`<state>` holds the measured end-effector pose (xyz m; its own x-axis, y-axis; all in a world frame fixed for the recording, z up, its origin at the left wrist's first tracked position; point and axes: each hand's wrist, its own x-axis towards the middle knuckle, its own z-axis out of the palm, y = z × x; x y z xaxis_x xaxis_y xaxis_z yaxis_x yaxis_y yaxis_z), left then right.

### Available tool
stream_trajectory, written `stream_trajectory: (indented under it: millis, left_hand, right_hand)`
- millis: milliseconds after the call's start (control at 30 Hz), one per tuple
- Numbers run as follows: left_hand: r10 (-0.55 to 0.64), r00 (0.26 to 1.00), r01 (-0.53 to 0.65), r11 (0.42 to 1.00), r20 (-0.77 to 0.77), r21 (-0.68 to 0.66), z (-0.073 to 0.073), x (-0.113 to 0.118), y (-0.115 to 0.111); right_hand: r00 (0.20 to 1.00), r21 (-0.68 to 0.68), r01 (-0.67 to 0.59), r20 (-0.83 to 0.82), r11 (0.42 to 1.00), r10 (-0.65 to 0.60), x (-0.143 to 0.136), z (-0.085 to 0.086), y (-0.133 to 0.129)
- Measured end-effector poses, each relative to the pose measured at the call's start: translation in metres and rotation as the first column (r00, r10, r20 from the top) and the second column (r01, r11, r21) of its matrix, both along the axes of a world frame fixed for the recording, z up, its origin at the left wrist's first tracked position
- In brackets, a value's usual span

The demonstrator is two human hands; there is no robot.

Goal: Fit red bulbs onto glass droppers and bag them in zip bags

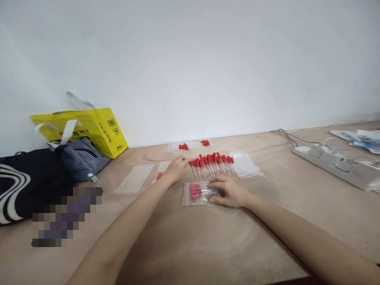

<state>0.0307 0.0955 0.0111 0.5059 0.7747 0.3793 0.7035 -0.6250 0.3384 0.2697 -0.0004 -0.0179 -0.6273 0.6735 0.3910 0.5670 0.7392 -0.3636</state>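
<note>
The red-tipped sticks [212, 164] lie just right of the left hand [176, 168], lengthwise away from the right hand [228, 192]; whether the left grips one, I cannot tell; the right rests, fingers parted, on the clear bag [205, 195] stretching leftward. The sticks' near ends sit just beyond it.

Glossy plastic bag [186, 194]; tabletop [208, 241], apparently smooth wood.

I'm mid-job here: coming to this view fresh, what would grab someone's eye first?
Probably the bright yellow bag at the picture's left, standing out against the pale wall. Next, the row of red-tipped sticks near the centre, with the left hand close to its left end. Just in front of the row, a clear packet with red tips inside lies partly under the right hand.
</note>
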Motion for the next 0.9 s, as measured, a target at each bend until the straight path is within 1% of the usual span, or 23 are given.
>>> stream_trajectory:
  millis: [100,200,300,400,467,533,567,600,667,700,767,833,900]
  left_hand:
    - [-0.054,0.992,0.063,0.995,-0.114,0.078,-0.002,0.014,0.016]
    - [-0.086,0.971,0.12,0.983,-0.225,0.142,-0.004,0.02,0.026]
    - [-0.104,0.942,0.173,0.965,-0.319,0.197,0.0,0.017,0.031]
    - [-0.115,0.918,0.22,0.944,-0.38,0.247,0.013,0.003,0.027]
    - [-0.116,0.909,0.242,0.929,-0.4,0.281,0.025,-0.015,0.015]
    - [-0.109,0.905,0.252,0.915,-0.411,0.314,0.034,-0.037,-0.005]
    - [-0.083,0.913,0.246,0.893,-0.399,0.376,0.037,-0.049,-0.017]
    - [-0.045,0.934,0.209,0.874,-0.355,0.439,0.038,-0.06,-0.031]
    - [0.021,0.968,0.111,0.858,-0.249,0.502,0.036,-0.078,-0.057]
    - [0.029,0.976,0.088,0.854,-0.215,0.513,0.033,-0.084,-0.07]
    - [0.017,0.979,0.085,0.87,-0.201,0.487,0.026,-0.091,-0.089]
    - [0.011,0.982,0.081,0.88,-0.19,0.467,0.019,-0.094,-0.102]
    - [0.014,0.984,0.069,0.892,-0.178,0.446,0.015,-0.096,-0.108]
  right_hand:
    - [1.0,0.006,-0.005,-0.003,1.0,0.005,0.0,-0.002,0.001]
    - [1.0,0.01,-0.009,-0.006,1.0,0.009,0.0,-0.003,0.002]
    - [1.0,0.013,-0.017,-0.006,1.0,0.017,0.0,-0.005,0.003]
    - [1.0,0.016,-0.011,-0.013,1.0,0.011,0.0,-0.005,0.003]
    - [1.0,0.013,-0.004,-0.02,1.0,0.005,0.0,-0.005,0.002]
    - [1.0,0.006,-0.005,-0.024,1.0,0.005,0.0,-0.004,0.002]
    - [1.0,0.004,-0.005,-0.026,1.0,0.005,0.0,-0.004,0.002]
    - [1.0,0.003,-0.005,-0.027,1.0,0.006,-0.001,-0.004,0.001]
    - [1.0,0.004,-0.008,-0.029,1.0,0.008,-0.001,-0.004,0.001]
    - [1.0,0.006,-0.008,-0.029,1.0,0.008,-0.001,-0.003,0.001]
    - [1.0,0.008,-0.011,-0.027,1.0,0.011,-0.001,-0.003,0.001]
    - [1.0,0.008,-0.014,-0.024,1.0,0.014,-0.002,-0.003,0.001]
    - [1.0,0.01,-0.014,-0.025,1.0,0.015,-0.002,-0.004,0.001]
